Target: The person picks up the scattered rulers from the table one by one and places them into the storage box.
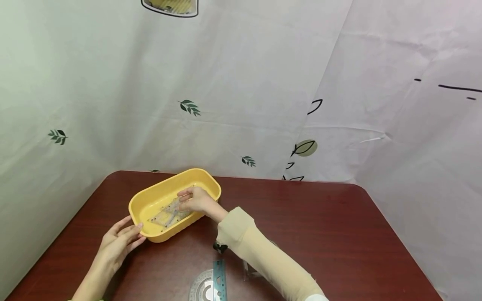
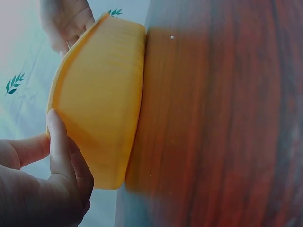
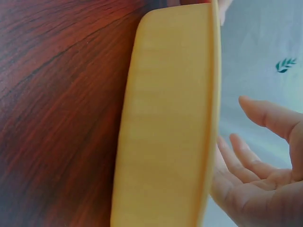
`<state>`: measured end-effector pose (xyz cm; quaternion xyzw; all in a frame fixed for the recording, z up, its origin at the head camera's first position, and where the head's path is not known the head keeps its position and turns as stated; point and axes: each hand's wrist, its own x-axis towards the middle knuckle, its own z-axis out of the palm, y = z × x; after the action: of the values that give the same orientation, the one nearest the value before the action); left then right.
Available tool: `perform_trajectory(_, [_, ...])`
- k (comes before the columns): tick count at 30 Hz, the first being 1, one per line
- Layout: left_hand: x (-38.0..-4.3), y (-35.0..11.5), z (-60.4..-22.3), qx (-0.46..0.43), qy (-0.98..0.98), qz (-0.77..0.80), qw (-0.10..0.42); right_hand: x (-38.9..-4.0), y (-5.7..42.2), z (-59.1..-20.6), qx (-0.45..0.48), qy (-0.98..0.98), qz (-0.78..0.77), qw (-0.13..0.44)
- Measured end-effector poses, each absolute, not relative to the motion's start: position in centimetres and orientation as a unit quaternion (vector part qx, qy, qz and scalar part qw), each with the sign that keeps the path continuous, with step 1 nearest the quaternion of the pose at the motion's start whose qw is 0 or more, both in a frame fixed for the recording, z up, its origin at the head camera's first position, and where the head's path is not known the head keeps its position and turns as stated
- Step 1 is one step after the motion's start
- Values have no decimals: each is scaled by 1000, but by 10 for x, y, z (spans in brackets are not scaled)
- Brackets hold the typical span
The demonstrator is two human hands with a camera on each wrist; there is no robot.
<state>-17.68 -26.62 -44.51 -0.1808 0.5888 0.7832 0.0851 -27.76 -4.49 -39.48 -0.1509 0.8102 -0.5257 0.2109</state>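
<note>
A yellow oblong plastic bin (image 1: 165, 236) sits on the table, with clear flat pieces like set squares (image 1: 165, 217) lying inside. My left hand (image 1: 117, 246) grips its near left corner, thumb at the rim and fingers against the outer wall. In the left wrist view, those fingers (image 2: 59, 146) press on the yellow side. My right hand (image 1: 196, 200) reaches over the near right side into the bin, above the clear pieces. The right wrist view shows this hand (image 3: 265, 184) with thumb and fingers spread apart beyond the wall; nothing shows between them.
On the dark red table (image 1: 320, 234), a clear protractor (image 1: 201, 286) lies partly under a blue ruler (image 1: 219, 282) at the near edge. A small black thing (image 1: 220, 247) and a clear piece (image 1: 246, 271) are partly hidden by the right sleeve (image 1: 263, 255). White cloth (image 1: 241, 83) hangs behind.
</note>
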Motion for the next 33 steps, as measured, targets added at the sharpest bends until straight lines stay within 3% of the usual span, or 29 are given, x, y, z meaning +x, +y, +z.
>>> perform_trajectory(15, [-179,-267,-445,-176,581,791,81,-257,5,-360,-211,824,-505,148])
perform_trajectory(33, [-179,-267,-448,-171,574,797,78,-198,55,-393,-191,856,-437,201])
